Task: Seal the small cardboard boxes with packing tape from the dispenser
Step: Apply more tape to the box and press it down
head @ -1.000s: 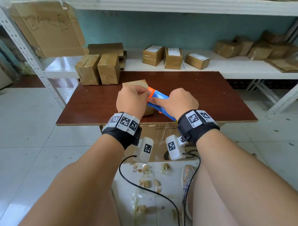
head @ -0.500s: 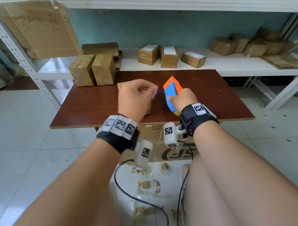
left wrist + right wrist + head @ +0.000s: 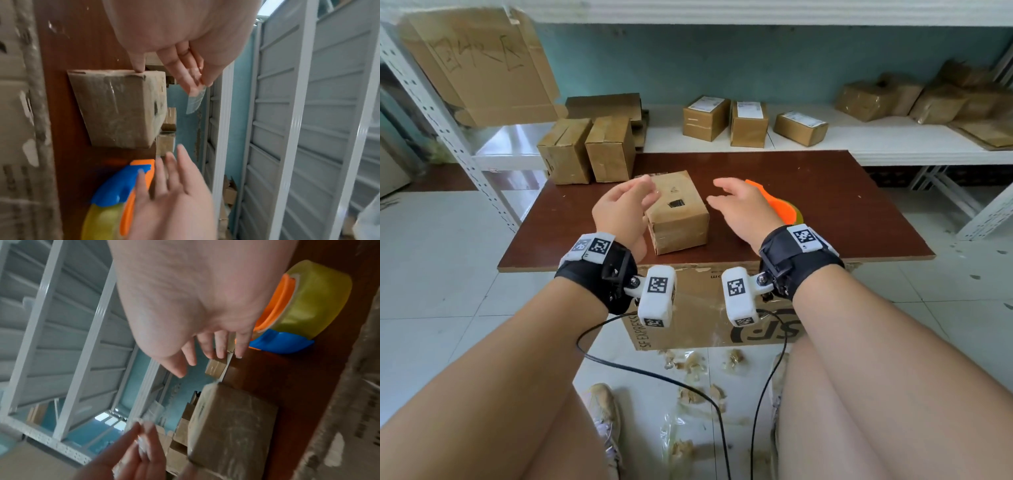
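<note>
Both hands hover over the brown bench (image 3: 825, 205) in the head view, left hand (image 3: 621, 212) and right hand (image 3: 739, 209) either side of the small cardboard box (image 3: 678, 219); white shelf (image 3: 893, 137) behind. Left wrist view: left fingers pinch a clear tape strip (image 3: 195, 100). Right wrist view: right hand spread, empty, tape dispenser (image 3: 298, 305) lying beside it.

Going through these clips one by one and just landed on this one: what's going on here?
A person is taping small boxes at a brown table. One box sits in front of them with both hands hovering on either side of it. The left hand pinches a short strip of clear tape between its fingertips. The right hand is open and holds nothing; the tape dispenser lies on the table just beyond it. More boxes stand at the table's back edge and on the shelf.
</note>
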{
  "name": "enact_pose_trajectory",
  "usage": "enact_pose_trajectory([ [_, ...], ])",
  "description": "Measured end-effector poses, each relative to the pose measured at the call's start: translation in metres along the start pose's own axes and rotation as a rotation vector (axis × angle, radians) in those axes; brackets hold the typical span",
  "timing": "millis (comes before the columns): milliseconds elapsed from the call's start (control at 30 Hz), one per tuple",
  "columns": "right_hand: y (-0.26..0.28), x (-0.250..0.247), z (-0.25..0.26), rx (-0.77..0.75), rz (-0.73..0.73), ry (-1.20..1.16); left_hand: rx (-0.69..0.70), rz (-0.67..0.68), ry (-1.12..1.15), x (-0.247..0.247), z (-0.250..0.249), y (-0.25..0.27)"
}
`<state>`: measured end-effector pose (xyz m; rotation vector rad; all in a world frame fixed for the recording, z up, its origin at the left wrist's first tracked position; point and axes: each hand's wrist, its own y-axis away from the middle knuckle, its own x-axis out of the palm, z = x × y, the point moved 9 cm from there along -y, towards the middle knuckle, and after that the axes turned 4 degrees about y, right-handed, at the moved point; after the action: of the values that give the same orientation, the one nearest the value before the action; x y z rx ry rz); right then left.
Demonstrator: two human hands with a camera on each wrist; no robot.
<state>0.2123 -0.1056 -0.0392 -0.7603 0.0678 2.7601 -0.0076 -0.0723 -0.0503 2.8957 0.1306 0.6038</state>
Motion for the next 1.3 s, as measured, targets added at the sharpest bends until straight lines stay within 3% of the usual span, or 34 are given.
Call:
enact_pose_trajectory([
  [133, -0.002, 0.026, 0.001, -0.054, 0.116, 0.133, -0.104, 0.112, 0.118, 0.013, 0.015, 0.005],
  [267, -0.01, 0.023, -0.007, -0.053, 0.04, 0.268, -0.184, 0.244, 0.188, 0.024, 0.022, 0.013],
  [367, -0.006, 0.024, -0.007, -0.023, 0.049, 0.383, -0.155, 0.21, 0.188, 0.017, 0.014, 0.012],
  [467, -0.005, 0.025, -0.001, -0.059, 0.074, 0.455, -0.014, 0.106, 0.1, 0.002, -0.004, 0.008],
  [567, -0.006, 0.028, -0.003, -0.049, 0.213, 0.461, 0.065, 0.024, 0.044, -0.013, -0.015, 0.002],
  [667, 0.003, 0.036, -0.011, -0.008, 0.41, 0.466, 0.003, 0.029, -0.01, -0.019, -0.007, -0.005],
  [733, 0.008, 0.04, -0.014, 0.028, 0.447, 0.358, -0.084, 0.063, 0.026, -0.017, 0.004, -0.005],
  [800, 0.009, 0.04, -0.016, 0.064, 0.376, 0.248, -0.136, 0.088, 0.066, -0.013, 0.012, -0.003],
  [900, 0.006, 0.034, -0.012, 0.033, 0.203, 0.27, -0.142, 0.119, 0.058, -0.007, 0.013, 0.001],
  [1000, 0.002, 0.032, 0.004, -0.049, 0.124, 0.135, -0.029, 0.113, -0.005, -0.006, 0.0, 0.005],
  [1133, 0.006, 0.028, 0.028, -0.15, 0.104, -0.248, 0.108, 0.248, -0.117, 0.008, -0.016, 0.016],
  [1300, 0.013, 0.017, 0.03, -0.199, 0.043, -0.224, 0.259, 0.308, -0.305, 0.012, -0.024, 0.024],
])
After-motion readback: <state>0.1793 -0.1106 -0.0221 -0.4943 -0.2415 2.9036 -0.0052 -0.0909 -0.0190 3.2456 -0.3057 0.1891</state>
